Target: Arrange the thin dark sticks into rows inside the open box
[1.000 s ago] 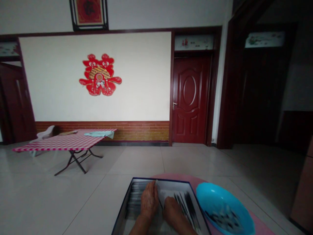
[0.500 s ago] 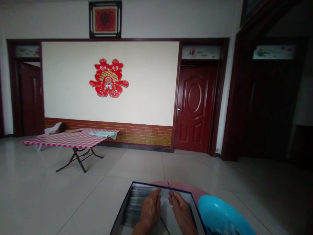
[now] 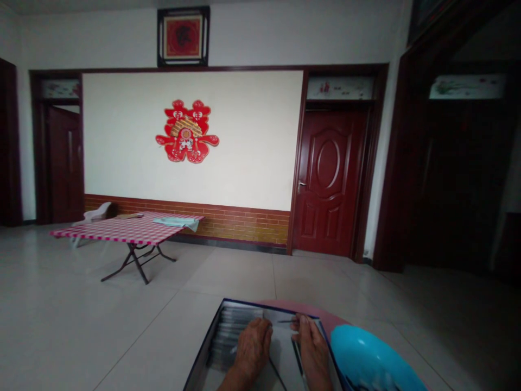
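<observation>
A shallow box (image 3: pixel 202 363) with a white inside and dark blue rim lies before me at the bottom of the view. Along its left side is a row of thin dark sticks (image 3: pixel 228 331), blurred and shiny. My left hand (image 3: pixel 251 347) is over the box with fingers pinched together; what they hold is hidden. One thin dark rod (image 3: pixel 278 373) runs from beneath that hand toward me. In my right hand (image 3: pixel 312 347), fingertips grip a thin dark stick (image 3: pixel 286 321) pointing left. More dark sticks (image 3: pixel 298 355) lie beside the right hand.
A bright blue basin (image 3: pixel 366 347) with small items inside stands right of the box. Both rest over a pink round surface (image 3: pixel 321 313). Farther off stand a folding table (image 3: pixel 122 231) with checked cloth and a red door (image 3: pixel 328 179).
My right hand has moved slightly right, and its stick has turned from upright to pointing left. Dark sticks now show beside that hand. The whole view has shifted a little.
</observation>
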Motion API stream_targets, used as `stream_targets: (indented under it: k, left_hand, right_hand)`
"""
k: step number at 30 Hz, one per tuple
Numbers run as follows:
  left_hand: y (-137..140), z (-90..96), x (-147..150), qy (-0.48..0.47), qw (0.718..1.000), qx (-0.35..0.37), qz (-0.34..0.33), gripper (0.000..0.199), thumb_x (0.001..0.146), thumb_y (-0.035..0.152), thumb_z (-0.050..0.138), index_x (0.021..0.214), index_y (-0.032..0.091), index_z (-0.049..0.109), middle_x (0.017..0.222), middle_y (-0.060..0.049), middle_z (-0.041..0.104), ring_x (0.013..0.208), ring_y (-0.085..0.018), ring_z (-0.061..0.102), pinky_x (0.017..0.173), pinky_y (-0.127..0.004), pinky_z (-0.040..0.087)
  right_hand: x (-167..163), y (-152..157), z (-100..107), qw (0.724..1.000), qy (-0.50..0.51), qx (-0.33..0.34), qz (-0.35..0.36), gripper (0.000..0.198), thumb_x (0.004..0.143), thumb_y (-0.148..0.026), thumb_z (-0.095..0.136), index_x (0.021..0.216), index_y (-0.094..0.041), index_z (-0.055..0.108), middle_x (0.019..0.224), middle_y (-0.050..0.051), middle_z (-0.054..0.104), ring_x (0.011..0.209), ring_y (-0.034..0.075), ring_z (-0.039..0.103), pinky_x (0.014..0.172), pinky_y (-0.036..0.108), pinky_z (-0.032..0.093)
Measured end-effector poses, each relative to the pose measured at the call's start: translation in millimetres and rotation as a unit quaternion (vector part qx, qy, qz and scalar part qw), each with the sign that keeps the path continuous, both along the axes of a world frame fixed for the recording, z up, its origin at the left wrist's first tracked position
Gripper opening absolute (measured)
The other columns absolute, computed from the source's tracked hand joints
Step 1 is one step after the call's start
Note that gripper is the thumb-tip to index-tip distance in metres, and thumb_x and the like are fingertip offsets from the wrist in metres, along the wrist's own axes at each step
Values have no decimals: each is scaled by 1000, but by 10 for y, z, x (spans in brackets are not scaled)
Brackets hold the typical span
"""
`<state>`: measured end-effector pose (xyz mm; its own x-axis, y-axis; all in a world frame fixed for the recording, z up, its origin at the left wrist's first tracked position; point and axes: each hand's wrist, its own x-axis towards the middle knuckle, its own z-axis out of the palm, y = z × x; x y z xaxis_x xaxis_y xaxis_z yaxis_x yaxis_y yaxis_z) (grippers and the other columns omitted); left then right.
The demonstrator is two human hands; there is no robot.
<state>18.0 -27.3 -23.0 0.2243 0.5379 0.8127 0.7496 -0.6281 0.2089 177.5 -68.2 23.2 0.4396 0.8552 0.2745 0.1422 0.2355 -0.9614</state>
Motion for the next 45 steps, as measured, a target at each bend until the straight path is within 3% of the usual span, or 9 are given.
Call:
stream_targets:
  k: [13, 17, 20, 23, 28, 33, 38, 41, 45]
  left_hand:
    - [-87, 122, 11, 34, 996, -74, -32, 20, 90, 19, 44, 91, 24, 63, 84, -3, 68, 82, -18, 65, 75, -27, 51]
    - [-113, 351, 98, 82, 990, -101, -49, 23, 90, 20, 44, 101, 22, 65, 91, -6, 70, 85, -19, 66, 76, -28, 51]
    - [-71, 611, 187, 129, 978, -163, -29, 25, 93, 25, 44, 106, 26, 65, 93, -3, 72, 86, -18, 67, 75, -26, 50]
    - [7, 759, 238, 136, 976, -172, -16, 27, 95, 29, 42, 105, 26, 67, 88, -4, 73, 82, -19, 69, 72, -27, 50]
    - [106, 642, 202, 138, 973, -184, -5, 28, 91, 18, 43, 88, 20, 70, 85, -7, 73, 80, -21, 69, 70, -27, 49]
    - [201, 481, 157, 138, 974, -174, -37, 29, 95, 23, 40, 96, 23, 68, 89, -5, 71, 83, -19, 68, 72, -25, 49]
    - [304, 315, 183, 152, 980, -104, -73, 35, 92, 19, 38, 119, 19, 60, 98, -9, 68, 89, -21, 65, 75, -29, 52]
    - [352, 210, 181, 146, 983, -69, -85, 39, 88, 14, 37, 122, 20, 56, 100, -8, 68, 91, -20, 64, 78, -30, 53]
    - [385, 183, 128, 148, 985, -70, -62, 45, 88, 11, 35, 128, 20, 52, 103, -8, 67, 93, -21, 64, 80, -31, 53]
  right_hand:
    - [-68, 35, -38, 998, 18, -13, 61, 44, 78, -61, 48, 81, -21, 66, 76, 7, 71, 76, 23, 67, 70, 33, 53]
    - [-119, 99, -20, 987, 99, -45, 118, 44, 68, -62, 61, 80, -20, 68, 85, 8, 72, 83, 25, 67, 66, 33, 53]
    - [-165, 209, 12, 970, 195, -59, 137, 49, 59, -59, 72, 89, -20, 69, 97, 8, 72, 92, 27, 66, 63, 31, 53]
    - [-195, 320, 28, 953, 260, -52, 148, 51, 54, -56, 77, 88, -20, 69, 96, 7, 72, 88, 25, 67, 61, 31, 53]
    - [-175, 431, -65, 950, 305, -5, 65, 47, 54, -53, 78, 82, -19, 65, 74, 3, 71, 69, 19, 67, 57, 27, 51]
    - [-182, 442, -138, 945, 325, -2, 43, 46, 52, -46, 81, 83, -18, 63, 70, 2, 71, 66, 17, 65, 56, 25, 48]
    - [-224, 406, -151, 966, 257, -23, 37, 33, 65, -48, 70, 81, -20, 63, 79, 4, 71, 76, 20, 67, 60, 27, 49]
    - [-270, 398, -157, 993, 109, -41, 29, 32, 77, -50, 54, 81, -20, 65, 85, 7, 73, 81, 23, 67, 62, 29, 50]
    - [-299, 412, -87, 996, -52, -64, 14, 34, 82, -43, 45, 79, -19, 69, 83, 8, 73, 80, 24, 66, 69, 32, 50]
